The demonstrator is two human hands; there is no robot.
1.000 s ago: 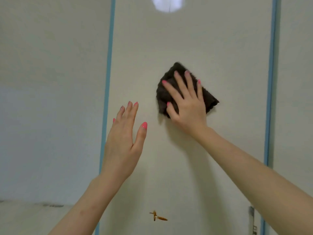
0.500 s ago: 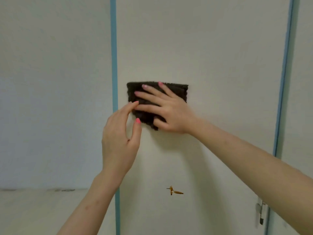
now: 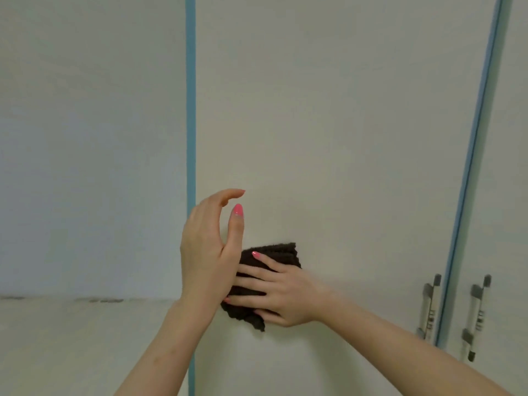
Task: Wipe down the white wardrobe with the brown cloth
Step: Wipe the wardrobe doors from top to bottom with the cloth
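The cloth [image 3: 274,254], dark brown and folded thick, lies flat against the white wardrobe door [image 3: 328,138]. The right hand [image 3: 281,291] presses it with spread fingers. The left hand [image 3: 210,250] hovers just beside, loosely curved, holding nothing.

Dark brown cloth [image 3: 274,252]; white wardrobe [image 3: 328,138] with blue edge strips [image 3: 190,110]; silver handles [image 3: 428,304]; pink nails [image 3: 237,210].

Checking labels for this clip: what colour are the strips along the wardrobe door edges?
Light blue strips, clearest in the head view.
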